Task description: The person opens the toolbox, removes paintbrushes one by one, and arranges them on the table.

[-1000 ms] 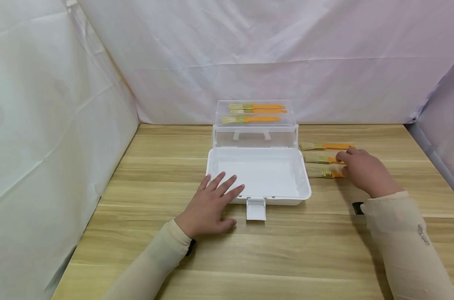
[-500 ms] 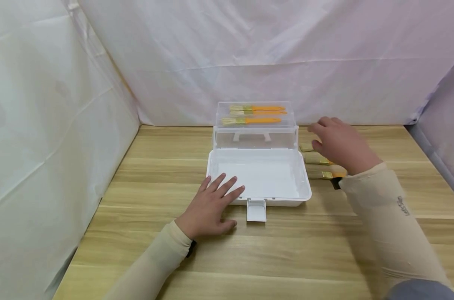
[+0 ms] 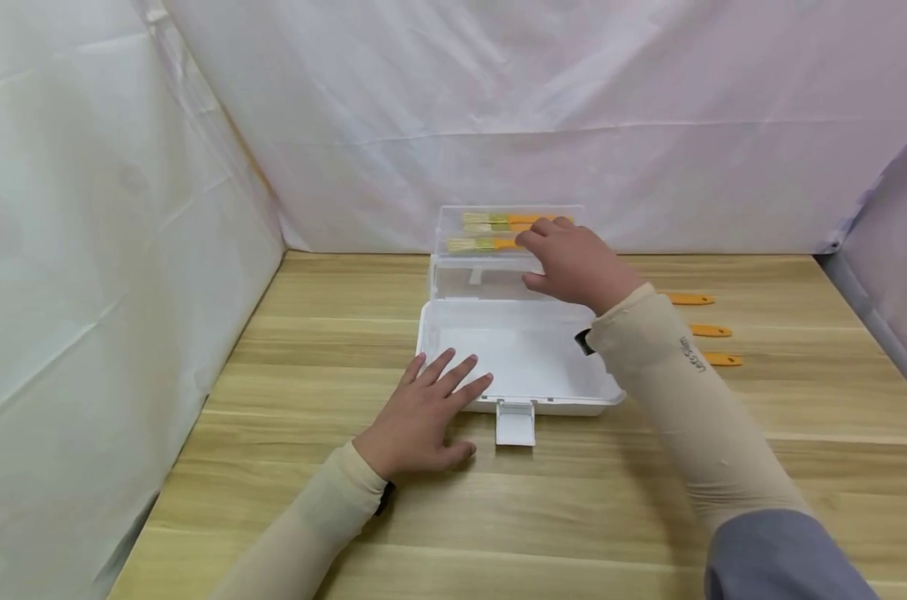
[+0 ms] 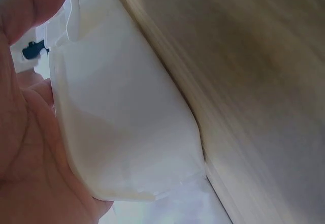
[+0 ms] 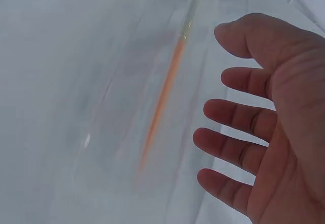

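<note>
On the tabletop (image 3: 273, 467) sits a white box (image 3: 524, 354) with its clear lid (image 3: 491, 279) standing open. At 12 o'clock, the right hand (image 3: 573, 262) reaches over the lid toward the orange brushes (image 3: 498, 232) there, fingers (image 5: 228, 112) loose and holding nothing. The left hand (image 3: 423, 412) lies flat, steadying the box's near-left corner. I think the next move is pinching one brush handle gently.
</note>
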The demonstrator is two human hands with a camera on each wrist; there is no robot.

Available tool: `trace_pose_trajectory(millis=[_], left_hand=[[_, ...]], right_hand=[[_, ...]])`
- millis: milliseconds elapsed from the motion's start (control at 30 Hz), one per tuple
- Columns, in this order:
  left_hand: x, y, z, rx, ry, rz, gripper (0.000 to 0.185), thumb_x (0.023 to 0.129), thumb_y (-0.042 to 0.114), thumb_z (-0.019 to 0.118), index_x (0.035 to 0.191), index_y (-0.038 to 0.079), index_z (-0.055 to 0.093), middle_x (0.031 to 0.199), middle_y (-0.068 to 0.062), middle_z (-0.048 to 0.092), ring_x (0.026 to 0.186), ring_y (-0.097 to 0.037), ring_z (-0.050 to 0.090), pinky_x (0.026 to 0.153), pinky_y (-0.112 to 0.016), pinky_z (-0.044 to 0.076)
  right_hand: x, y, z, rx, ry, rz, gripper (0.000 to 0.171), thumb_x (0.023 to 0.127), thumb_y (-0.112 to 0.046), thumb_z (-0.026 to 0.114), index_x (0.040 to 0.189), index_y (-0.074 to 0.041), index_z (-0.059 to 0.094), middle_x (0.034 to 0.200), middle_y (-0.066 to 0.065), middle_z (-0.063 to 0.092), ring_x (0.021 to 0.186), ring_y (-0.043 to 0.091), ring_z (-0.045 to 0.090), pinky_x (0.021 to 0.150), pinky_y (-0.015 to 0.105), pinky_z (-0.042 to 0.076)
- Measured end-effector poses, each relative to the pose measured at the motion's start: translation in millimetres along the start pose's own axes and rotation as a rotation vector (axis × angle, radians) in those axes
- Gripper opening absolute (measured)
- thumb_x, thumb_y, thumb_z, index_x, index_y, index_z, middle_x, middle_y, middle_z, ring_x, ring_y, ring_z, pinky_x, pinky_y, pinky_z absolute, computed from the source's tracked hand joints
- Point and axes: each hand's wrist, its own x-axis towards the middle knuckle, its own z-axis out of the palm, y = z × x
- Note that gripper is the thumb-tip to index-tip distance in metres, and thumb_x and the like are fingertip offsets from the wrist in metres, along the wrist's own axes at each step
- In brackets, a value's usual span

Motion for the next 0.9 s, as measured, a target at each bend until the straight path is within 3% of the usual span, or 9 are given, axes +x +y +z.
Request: trace_pose_trajectory(millis=[367, 700, 900], left_hand=[[0.0, 1.1, 0.6, 0.014, -0.007, -0.004, 0.083, 0.083, 0.049, 0.069, 0.155, 0.024, 0.038, 0.159, -0.006, 0.034, 0.147, -0.035, 0.023, 0.113, -0.062, 0.018], [0.0, 1.8, -0.2, 0.015, -0.011, -0.006, 0.083, 0.083, 0.050, 0.069, 0.155, 0.024, 0.037, 0.159, -0.006, 0.033, 0.147, -0.034, 0.022, 0.114, -0.061, 0.017], [0.4, 1.7, -1.2, 0.011, -0.021, -0.008, 0.083, 0.083, 0.049, 0.070, 0.155, 0.024, 0.036, 0.160, -0.006, 0.032, 0.148, -0.034, 0.022, 0.114, -0.061, 0.016]], right_hand=[[22, -10, 20, 0.039, -0.030, 0.045, 0.057, 0.094, -0.032, 0.066, 0.143, -0.007, 0.050, 0.139, 0.017, 0.050, 0.127, 0.037, 0.046, 0.105, 0.053, 0.038], [23, -9, 27, 0.043, 0.014, 0.026, 0.050, 0.094, -0.030, 0.065, 0.138, -0.009, 0.054, 0.133, 0.015, 0.053, 0.122, 0.036, 0.047, 0.101, 0.052, 0.040], [22, -8, 30, 0.050, 0.021, 0.040, 0.055, 0.093, -0.031, 0.064, 0.143, -0.012, 0.051, 0.138, 0.014, 0.050, 0.126, 0.035, 0.044, 0.102, 0.052, 0.040]])
